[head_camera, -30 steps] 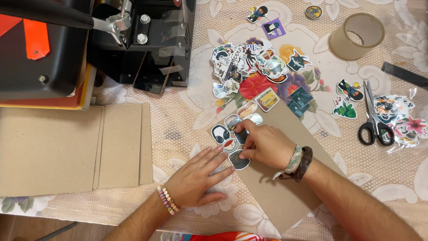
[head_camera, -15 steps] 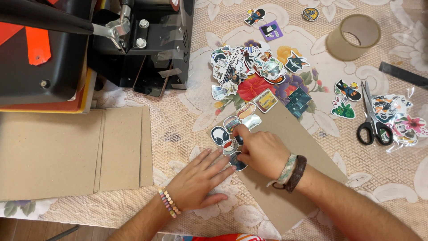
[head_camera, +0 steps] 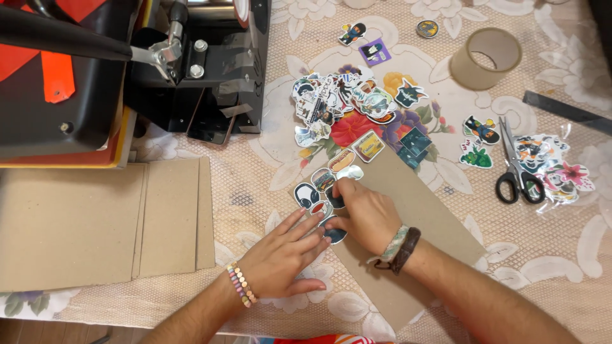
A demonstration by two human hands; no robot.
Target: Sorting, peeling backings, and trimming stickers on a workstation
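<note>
Left hand (head_camera: pixel 284 255) lying flat with fingers spread, fingertips touching the stickers (head_camera: pixel 319 200) at the cardboard strip's (head_camera: pixel 414 210) near corner, right hand (head_camera: pixel 363 213) curling loosely, pressing a sticker onto the strip, scissors (head_camera: pixel 513 172) and tape roll (head_camera: pixel 481 57) lying well apart on the table (head_camera: pixel 268 159).

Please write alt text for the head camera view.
Two bare hands, left hand and right hand, press small printed stickers onto a brown cardboard sheet on a floral lace tablecloth. A loose sticker pile, black-handled scissors and tape roll lie beyond.
</note>
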